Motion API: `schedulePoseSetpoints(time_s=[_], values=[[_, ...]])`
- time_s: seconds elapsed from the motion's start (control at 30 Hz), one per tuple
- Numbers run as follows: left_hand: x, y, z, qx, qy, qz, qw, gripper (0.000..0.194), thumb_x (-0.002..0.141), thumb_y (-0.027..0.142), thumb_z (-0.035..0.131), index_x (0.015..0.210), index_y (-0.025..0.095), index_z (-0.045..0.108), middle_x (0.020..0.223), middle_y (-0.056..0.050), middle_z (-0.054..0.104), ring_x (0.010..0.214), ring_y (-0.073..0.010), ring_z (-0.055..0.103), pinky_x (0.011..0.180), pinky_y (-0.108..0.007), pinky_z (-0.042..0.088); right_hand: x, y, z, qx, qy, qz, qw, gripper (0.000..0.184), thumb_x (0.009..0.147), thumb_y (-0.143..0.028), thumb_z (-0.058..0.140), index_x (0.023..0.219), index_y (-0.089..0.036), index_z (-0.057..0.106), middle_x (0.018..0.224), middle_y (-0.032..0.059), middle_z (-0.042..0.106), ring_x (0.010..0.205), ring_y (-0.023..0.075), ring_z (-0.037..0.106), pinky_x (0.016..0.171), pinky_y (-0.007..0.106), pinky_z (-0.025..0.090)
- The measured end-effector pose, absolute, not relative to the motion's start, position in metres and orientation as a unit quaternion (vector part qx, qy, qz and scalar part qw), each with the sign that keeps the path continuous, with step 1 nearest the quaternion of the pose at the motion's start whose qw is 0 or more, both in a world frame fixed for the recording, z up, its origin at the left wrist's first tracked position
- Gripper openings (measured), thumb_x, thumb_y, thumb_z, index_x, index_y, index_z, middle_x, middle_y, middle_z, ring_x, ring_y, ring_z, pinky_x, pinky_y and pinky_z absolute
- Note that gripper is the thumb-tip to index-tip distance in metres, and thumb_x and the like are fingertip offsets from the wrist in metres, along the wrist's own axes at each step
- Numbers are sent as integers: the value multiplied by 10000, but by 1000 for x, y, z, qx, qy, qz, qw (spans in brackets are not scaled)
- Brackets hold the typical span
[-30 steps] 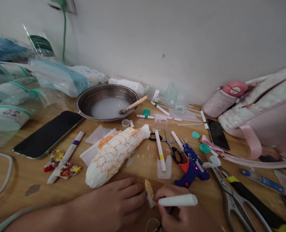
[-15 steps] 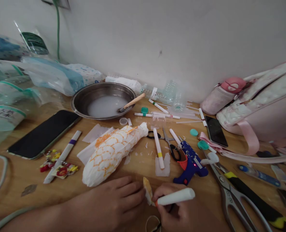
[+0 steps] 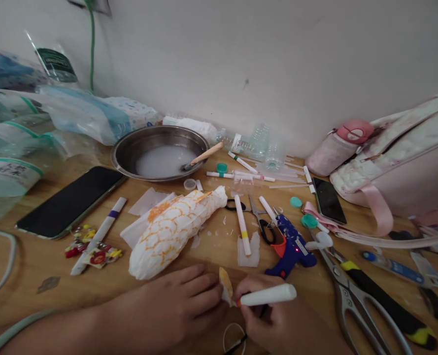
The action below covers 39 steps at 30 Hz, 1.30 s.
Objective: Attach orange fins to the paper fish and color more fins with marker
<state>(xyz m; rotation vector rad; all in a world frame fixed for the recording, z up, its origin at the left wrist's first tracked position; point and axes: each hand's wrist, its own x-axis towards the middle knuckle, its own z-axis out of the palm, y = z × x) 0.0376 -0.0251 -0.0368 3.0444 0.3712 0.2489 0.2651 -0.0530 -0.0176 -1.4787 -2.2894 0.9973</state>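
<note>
Your left hand (image 3: 174,308) lay flat on the bench (image 3: 37,256), its fingertips pinning a small orange-tinted paper scrap (image 3: 225,288) that stood on edge at the near side. Your right hand (image 3: 274,323) had its grip closed around a white marker (image 3: 266,295), the orange tip touching the scrap. Just beyond your left hand lay a paper-wrapped fish shape (image 3: 174,229) drawn with orange scales, resting on loose white sheets. A blue glue gun (image 3: 290,246) sat near your right hand, with black-handled scissors (image 3: 259,222) and a yellow-banded marker (image 3: 243,224) just behind it; large metal shears (image 3: 355,301) lay to the right. On the left were a purple-banded marker (image 3: 100,234), a cluster of small coloured trinkets (image 3: 91,249) and a dark phone (image 3: 71,199). Farther back a steel bowl (image 3: 130,148) held cloudy liquid and a wooden-handled tool, with more markers and green caps beside it. A second phone (image 3: 325,199) lay near a pink bag (image 3: 407,167) against the plain white wall (image 3: 278,64). The bench was pale wood, littered with paper bits
</note>
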Motion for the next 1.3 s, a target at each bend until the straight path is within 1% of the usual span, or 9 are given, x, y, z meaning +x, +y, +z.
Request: schedulePoseSetpoints(time_s=[0.17,0.3,0.47,0.63,0.77,0.93,1.03,1.13,1.3], values=[[38,-25,-35,988,129,71,37,242,957,284,529,1164,180,600,1147,-30,648,1039,-223,578,985,-371,395,265,-52,-18,-493,-784,349,143,224,789,-120,472,905,-211,642,821,13,697,753,156,655,630,224,499],[40,-26,-34,986,137,81,47,192,949,255,543,1110,192,624,1103,-23,654,1020,-218,580,987,-369,388,265,-52,-18,-507,-785,337,114,205,753,-110,493,839,-216,645,764,-2,688,713,154,648,601,216,489],[40,-26,-33,981,149,87,86,221,938,278,568,1138,195,614,1094,-21,644,1041,-225,566,973,-373,401,264,-51,-19,-474,-799,343,140,221,767,-91,475,868,-198,640,798,2,689,714,127,645,644,203,485],[40,-25,-33,979,154,86,106,201,952,288,542,1115,198,617,1082,-19,644,1038,-226,563,961,-364,408,266,-54,-17,-506,-780,351,111,212,750,-104,491,842,-215,646,765,-4,691,696,142,647,570,200,476],[41,-25,-33,978,159,87,106,230,939,279,562,1149,198,609,1095,-27,637,1049,-223,558,982,-366,403,267,-54,-18,-500,-778,351,145,216,777,-122,487,876,-230,645,829,4,708,786,164,661,670,235,507],[41,-25,-35,978,154,94,101,212,931,291,576,1115,194,617,1091,-25,638,1042,-224,560,981,-364,406,266,-50,-20,-515,-778,330,145,203,765,-128,492,846,-228,649,799,-1,692,735,151,642,618,213,492],[40,-25,-35,978,155,97,102,198,941,278,556,1113,194,607,1085,-25,645,1045,-236,560,979,-374,399,265,-50,-18,-519,-770,337,158,205,784,-132,476,856,-217,648,766,-14,668,607,108,596,538,182,457],[40,-25,-34,979,153,91,103,191,948,273,535,1111,198,600,1102,-25,638,1046,-240,560,960,-379,409,265,-51,-17,-534,-765,337,125,188,752,-129,501,816,-224,649,696,-30,645,528,101,563,484,179,429],[40,-25,-33,979,156,88,100,185,946,275,543,1103,195,599,1081,-11,635,1047,-234,559,976,-372,402,265,-51,-16,-525,-771,331,145,193,796,-159,484,864,-226,652,810,7,699,706,149,652,580,209,488]])
